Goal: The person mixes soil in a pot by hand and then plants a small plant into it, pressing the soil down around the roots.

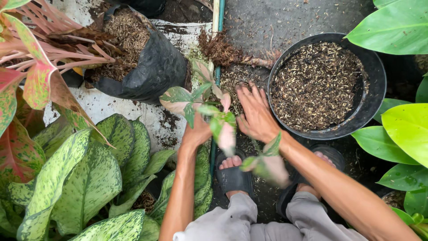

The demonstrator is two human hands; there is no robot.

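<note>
Item: small plant (209, 111), pink-green leaves, centre. My left hand (198, 131) is closed around its stem at 7 o'clock. My right hand (256, 114), fingers spread flat, presses the soil (236, 78). Black pot (372, 96) at 3 o'clock; black bag (156, 71) at 10.

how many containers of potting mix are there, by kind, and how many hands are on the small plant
round black pot of mix: 1
black grow bag of mix: 1
hands on the small pink-and-green plant: 2, left hand and right hand
total: 2 containers, 2 hands
</note>
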